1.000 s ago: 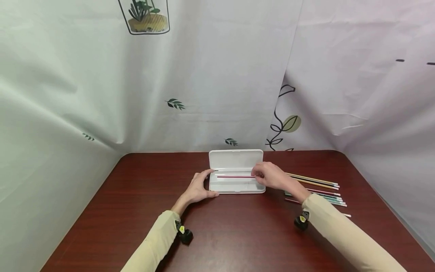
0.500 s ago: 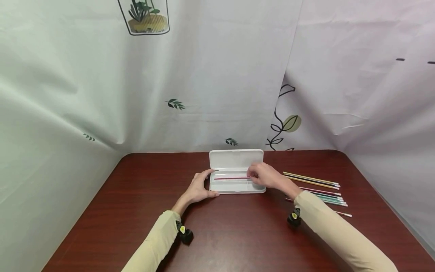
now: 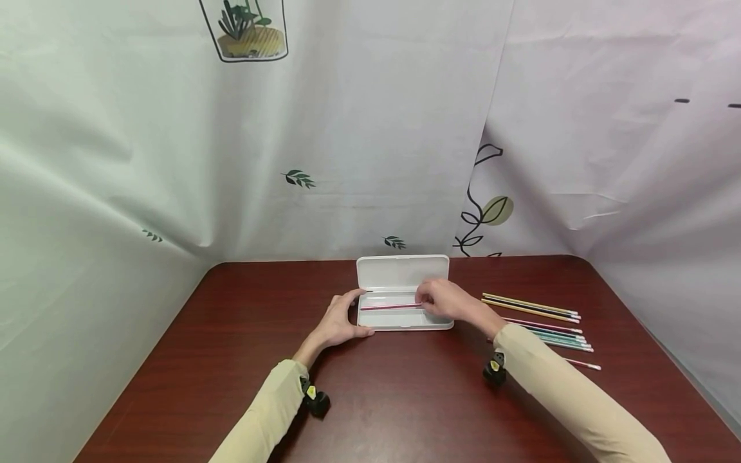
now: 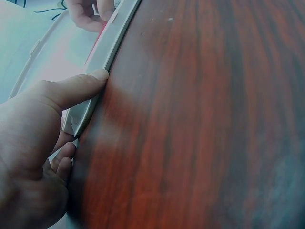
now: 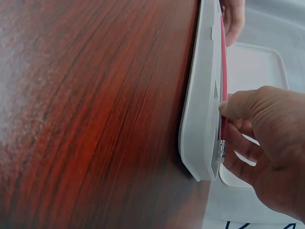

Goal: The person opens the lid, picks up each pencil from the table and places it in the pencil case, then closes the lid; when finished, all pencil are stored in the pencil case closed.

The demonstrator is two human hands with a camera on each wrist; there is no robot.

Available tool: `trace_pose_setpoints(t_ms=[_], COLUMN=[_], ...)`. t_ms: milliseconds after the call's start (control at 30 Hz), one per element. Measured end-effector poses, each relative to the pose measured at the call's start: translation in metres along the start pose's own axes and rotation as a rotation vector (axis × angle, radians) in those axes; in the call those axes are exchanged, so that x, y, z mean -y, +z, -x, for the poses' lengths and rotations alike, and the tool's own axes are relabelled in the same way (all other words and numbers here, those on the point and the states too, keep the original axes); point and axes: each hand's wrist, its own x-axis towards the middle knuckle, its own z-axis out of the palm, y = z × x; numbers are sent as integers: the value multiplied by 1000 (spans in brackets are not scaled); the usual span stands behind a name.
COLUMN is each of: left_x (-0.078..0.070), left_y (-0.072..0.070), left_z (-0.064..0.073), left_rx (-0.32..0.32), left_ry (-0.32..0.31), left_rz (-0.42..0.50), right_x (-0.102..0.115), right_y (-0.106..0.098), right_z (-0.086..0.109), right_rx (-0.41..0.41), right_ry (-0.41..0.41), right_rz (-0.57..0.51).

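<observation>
A white pencil case lies on the table with its lid raised against the back. My left hand holds its left end, the thumb on the front wall and the fingers round the far side. Over the right part of the case, my right hand pinches a red pencil near its eraser end. In the right wrist view the pencil runs lengthwise along the case's front wall, its metal band and white eraser below the thumb.
To the right of the case lie yellow and black pencils, with green and red pencils nearer the front, partly behind my right sleeve. One more pencil shows past the sleeve. A pale cloth hangs behind the table.
My right hand has moved left with the red pencil and slightly toward the front of the case. The left hand stays at the case's left end.
</observation>
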Motion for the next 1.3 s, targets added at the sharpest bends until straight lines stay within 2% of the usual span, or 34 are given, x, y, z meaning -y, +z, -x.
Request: trace_pose_setpoints(t_ms=[433,633,800,933,1000,1167,1300], left_x=[-1,-2,-1,-1,-1,-2,-2], left_y=[1,2,2,1,1,-1,-1], left_z=[-1,-1,-3,-3,-3,-2,-1], left_rx=[12,12,9,9,8,8,8], left_ry=[-13,-16,-7,-2,-4,-8,-12], left_rz=[-2,-1,-2,-5,-4,-1,-4], right_x=[-2,-9,-16,-21,-23,-24,-27], right_y=[-2,-14,-32,-42,-46,-52,-51], right_z=[4,20,57,98,121,178,212], right_rx=[20,-43,-153,-251,-287,-318,-337], right_ry=[2,36,33,-21,-20,75,128], right_rz=[-10,-51,-54,-28,-13,-13,14])
